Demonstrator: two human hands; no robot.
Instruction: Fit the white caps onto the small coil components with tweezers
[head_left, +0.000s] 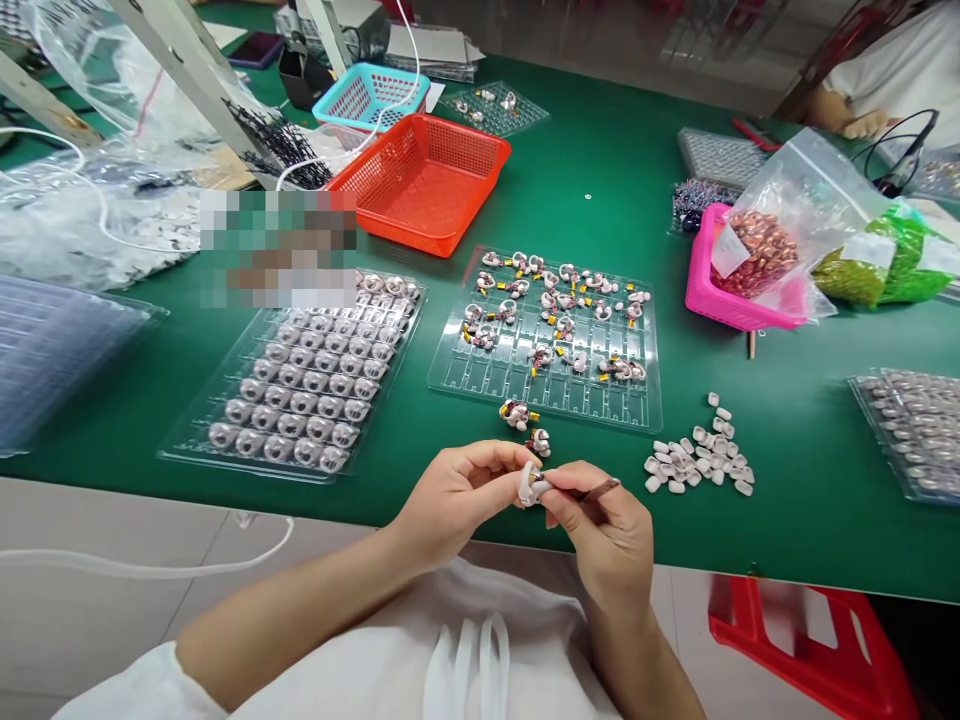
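My left hand pinches a small white plastic earphone part between thumb and fingertips, above the table's front edge. My right hand is closed with a thin brown stick held in its fingers. Its thumb and index tip meet the right side of the white part, hiding what lies between them. Just beyond my fingertips lie two loose white earphone assemblies, one farther and one nearer, with bits of yellow and dark red. Small white caps are heaped to the right.
A clear tray of wired assemblies lies ahead, and a tray of silvery-white shells to its left. Behind stand red and blue baskets. A pink basket with bagged parts is at right. Another person's hand shows far right.
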